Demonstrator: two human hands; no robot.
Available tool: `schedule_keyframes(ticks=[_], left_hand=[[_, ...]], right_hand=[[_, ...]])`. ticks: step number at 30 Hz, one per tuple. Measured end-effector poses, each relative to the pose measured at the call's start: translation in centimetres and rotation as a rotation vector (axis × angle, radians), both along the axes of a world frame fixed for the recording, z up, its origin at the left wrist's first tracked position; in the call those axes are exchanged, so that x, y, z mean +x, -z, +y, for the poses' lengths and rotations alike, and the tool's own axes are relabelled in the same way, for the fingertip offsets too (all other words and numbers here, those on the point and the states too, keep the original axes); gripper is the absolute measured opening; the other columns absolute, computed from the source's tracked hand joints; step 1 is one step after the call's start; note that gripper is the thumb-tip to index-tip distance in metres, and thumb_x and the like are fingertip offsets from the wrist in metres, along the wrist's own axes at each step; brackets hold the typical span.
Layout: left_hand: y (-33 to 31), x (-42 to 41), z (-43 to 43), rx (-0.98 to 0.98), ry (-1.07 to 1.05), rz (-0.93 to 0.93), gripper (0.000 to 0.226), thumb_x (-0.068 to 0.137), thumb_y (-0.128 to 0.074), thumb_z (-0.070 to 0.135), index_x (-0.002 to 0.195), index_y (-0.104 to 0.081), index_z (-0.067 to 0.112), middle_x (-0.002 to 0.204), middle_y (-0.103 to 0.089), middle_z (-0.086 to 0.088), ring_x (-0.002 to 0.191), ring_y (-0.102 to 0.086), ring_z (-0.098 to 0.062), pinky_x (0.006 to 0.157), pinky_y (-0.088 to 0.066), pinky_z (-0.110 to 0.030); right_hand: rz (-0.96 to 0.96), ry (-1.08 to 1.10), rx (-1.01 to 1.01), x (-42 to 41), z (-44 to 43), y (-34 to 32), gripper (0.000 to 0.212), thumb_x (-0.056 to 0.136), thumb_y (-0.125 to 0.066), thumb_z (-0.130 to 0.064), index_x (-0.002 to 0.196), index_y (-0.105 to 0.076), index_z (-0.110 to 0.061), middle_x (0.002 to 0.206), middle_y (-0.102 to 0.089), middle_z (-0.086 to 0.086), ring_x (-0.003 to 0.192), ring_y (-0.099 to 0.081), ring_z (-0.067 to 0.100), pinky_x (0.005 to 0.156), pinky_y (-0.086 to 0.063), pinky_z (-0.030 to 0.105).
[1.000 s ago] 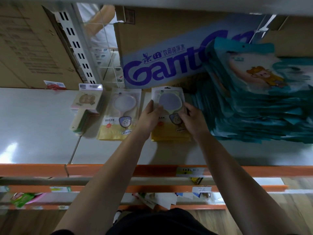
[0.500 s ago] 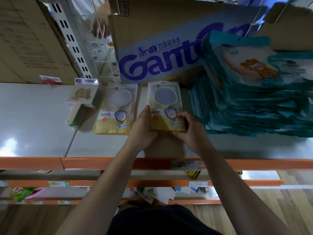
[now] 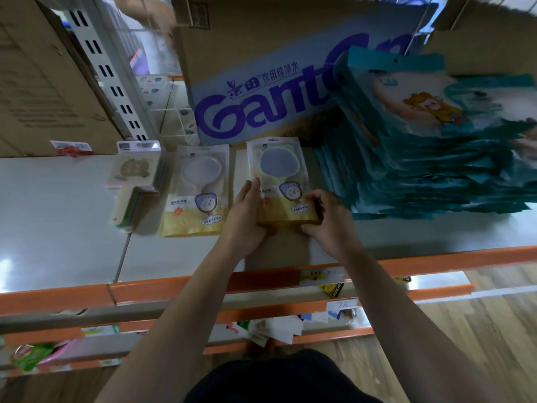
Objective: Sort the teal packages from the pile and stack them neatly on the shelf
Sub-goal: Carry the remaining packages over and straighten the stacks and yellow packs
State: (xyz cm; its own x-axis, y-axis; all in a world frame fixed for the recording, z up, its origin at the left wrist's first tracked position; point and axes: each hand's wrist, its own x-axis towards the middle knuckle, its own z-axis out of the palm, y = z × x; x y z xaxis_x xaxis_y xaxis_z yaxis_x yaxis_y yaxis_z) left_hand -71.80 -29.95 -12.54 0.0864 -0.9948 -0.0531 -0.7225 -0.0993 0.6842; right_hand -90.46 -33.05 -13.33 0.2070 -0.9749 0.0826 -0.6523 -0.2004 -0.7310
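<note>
Head view: your hands clamp one yellow stack [image 3: 283, 196].
Left hand [image 3: 244, 219]: gripping its left edge.
Right hand [image 3: 327, 221]: gripping its right corner.
Teal pile [image 3: 430, 158]: right of that stack.

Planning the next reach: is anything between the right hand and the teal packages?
Nothing stands between them; the teal pile lies just right of the right hand. But both hands, left, grip a yellow mirror pack.

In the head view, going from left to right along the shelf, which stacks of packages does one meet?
Small pale stack → yellow mirror pack → yellow stack held between left hand and right hand → teal pile.
</note>
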Motion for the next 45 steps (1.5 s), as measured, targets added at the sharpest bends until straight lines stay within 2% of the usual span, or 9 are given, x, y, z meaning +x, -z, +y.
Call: schedule_keyframes(ticks=[5, 9, 13, 18, 21, 25, 30, 35, 45], left_hand=[[-1.2, 0.1, 0.3, -0.048, 0.155, 0.089, 0.109, 0.076, -0.081, 0.030, 0.155, -0.008, 0.015, 0.162, -0.007, 0.000, 0.148, -0.007, -0.010, 0.114, -0.016, -0.019], [-2.6, -1.9, 0.2, -0.209, 0.031, 0.359, 0.068, 0.090, -0.062, 0.047, 0.148, -0.035, 0.025, 0.146, -0.044, 0.005, 0.127, -0.040, 0.002, 0.084, -0.031, 0.004], [-3.2, -5.6, -1.0, -0.202, 0.010, 0.659, 0.045, 0.101, -0.047, 0.031, 0.142, -0.045, 0.012, 0.127, -0.054, 0.011, 0.113, -0.052, 0.015, 0.088, -0.039, -0.004], [-2.3, -11.1, -3.1, -0.152, -0.002, 0.903, 0.017, 0.095, -0.039, 0.041, 0.091, -0.050, 0.028, 0.094, -0.053, 0.008, 0.101, -0.046, -0.014, 0.093, -0.036, -0.029], [-2.7, -14.3, -4.4, -0.143, -0.170, 0.985, 0.025, 0.103, -0.037, 0.040, 0.093, -0.059, 0.032, 0.090, -0.066, 0.021, 0.092, -0.063, 0.003, 0.078, -0.049, -0.011], [-2.8, -16.6, -5.6, -0.076, -0.280, 1.074, 0.049, 0.094, -0.040, 0.060, 0.119, -0.065, 0.027, 0.123, -0.067, 0.001, 0.117, -0.061, -0.019, 0.098, -0.051, -0.036], [-2.2, -18.2, -5.8, -0.173, -0.273, 1.077, 0.044, 0.104, -0.031, 0.047, 0.095, -0.075, 0.045, 0.106, -0.073, 0.013, 0.104, -0.068, -0.012, 0.076, -0.057, -0.026], [-1.9, -18.3, -5.9, -0.208, -0.273, 1.046, 0.045, 0.104, -0.029, 0.046, 0.126, -0.061, 0.024, 0.119, -0.069, 0.000, 0.111, -0.065, -0.022, 0.080, -0.058, -0.032], [-1.3, -18.2, -5.4, -0.195, -0.208, 1.019, 0.048, 0.099, -0.028, 0.047, 0.123, -0.061, 0.023, 0.119, -0.069, -0.002, 0.111, -0.064, -0.024, 0.084, -0.057, -0.036]], right_hand=[[-0.105, 0.011, 0.031, -1.2, 1.5, -0.5, 0.047, 0.076, -0.077, -0.005, 0.119, -0.061, -0.013, 0.105, -0.068, 0.004, 0.100, -0.065, 0.017, 0.090, -0.052, 0.028], [-0.103, 0.189, -0.085, -4.4, 3.1, -0.9, 0.014, 0.084, -0.069, -0.017, 0.093, -0.071, -0.028, 0.078, -0.069, -0.014, 0.076, -0.064, -0.002, 0.065, -0.043, 0.007], [-0.149, 0.439, -0.052, -9.7, 2.9, -0.2, 0.017, 0.086, -0.061, -0.015, 0.080, -0.069, -0.029, 0.074, -0.071, -0.008, 0.072, -0.068, 0.011, 0.065, -0.051, 0.026], [-0.298, 0.683, -0.150, -17.2, 1.5, 0.8, 0.027, 0.087, -0.050, -0.016, 0.108, -0.066, -0.011, 0.099, -0.071, 0.015, 0.092, -0.066, 0.035, 0.082, -0.053, 0.051], [-0.404, 0.577, -0.076, -20.1, -0.1, 0.7, 0.026, 0.093, -0.045, -0.026, 0.107, -0.065, -0.019, 0.102, -0.071, 0.012, 0.098, -0.065, 0.032, 0.087, -0.051, 0.052], [-0.721, 0.358, 0.079, -21.4, -1.6, 0.7, 0.037, 0.103, -0.039, -0.016, 0.085, -0.069, -0.026, 0.088, -0.071, -0.007, 0.092, -0.066, 0.013, 0.086, -0.051, 0.033], [-0.933, 0.211, 0.284, -23.2, -2.7, 1.5, 0.027, 0.105, -0.035, -0.027, 0.108, -0.061, -0.025, 0.099, -0.073, -0.010, 0.102, -0.066, 0.008, 0.090, -0.048, 0.027], [-0.922, 0.050, 0.367, -22.8, -4.1, 1.2, 0.037, 0.107, -0.029, -0.034, 0.120, -0.063, -0.028, 0.119, -0.068, -0.010, 0.119, -0.057, 0.012, 0.096, -0.048, 0.023], [-0.885, -0.008, 0.397, -20.8, -5.6, 1.3, 0.055, 0.095, -0.035, -0.057, 0.128, -0.060, -0.019, 0.128, -0.063, 0.005, 0.120, -0.057, 0.021, 0.100, -0.046, 0.043]])
